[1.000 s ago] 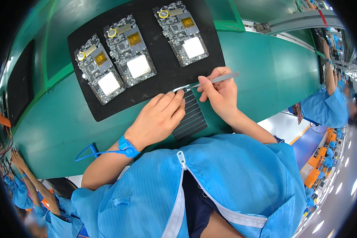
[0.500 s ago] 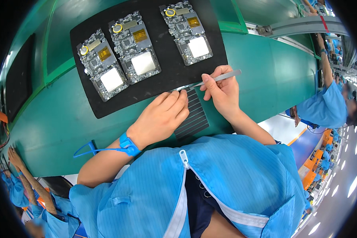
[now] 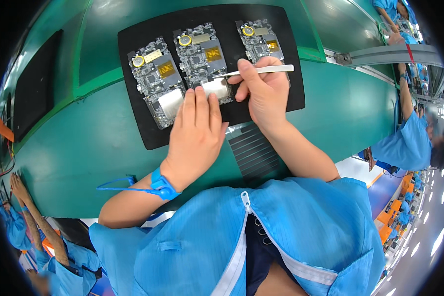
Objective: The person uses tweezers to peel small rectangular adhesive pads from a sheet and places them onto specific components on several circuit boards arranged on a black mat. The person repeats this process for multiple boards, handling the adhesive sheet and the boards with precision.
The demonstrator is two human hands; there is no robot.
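Note:
Three circuit boards lie on a black mat (image 3: 148,137): a left board (image 3: 150,79), a middle board (image 3: 198,63) and a right board (image 3: 254,47). Each carries a round cell with a yellow rim and an amber patch; silver plates show on the left and middle ones. My left hand (image 3: 195,130) reaches over the middle board's lower part, fingers stretched out at its silver plate (image 3: 216,89). Metal tweezers (image 3: 278,69) are held in my right hand (image 3: 269,96), their tips at that plate's upper edge. My right hand partly covers the right board.
A sheet of dark strips (image 3: 254,150) lies on the green table (image 3: 340,103) between my forearms. From the blue wrist strap (image 3: 162,185) on my left wrist, a coiled cord runs left. Co-workers' arms (image 3: 44,232) show at the left, others at the right.
Both hands have moved from the mat's front edge, beside the dark strips, up over the middle board. The tweezers' tips are now at its silver plate. The view has shifted slightly.

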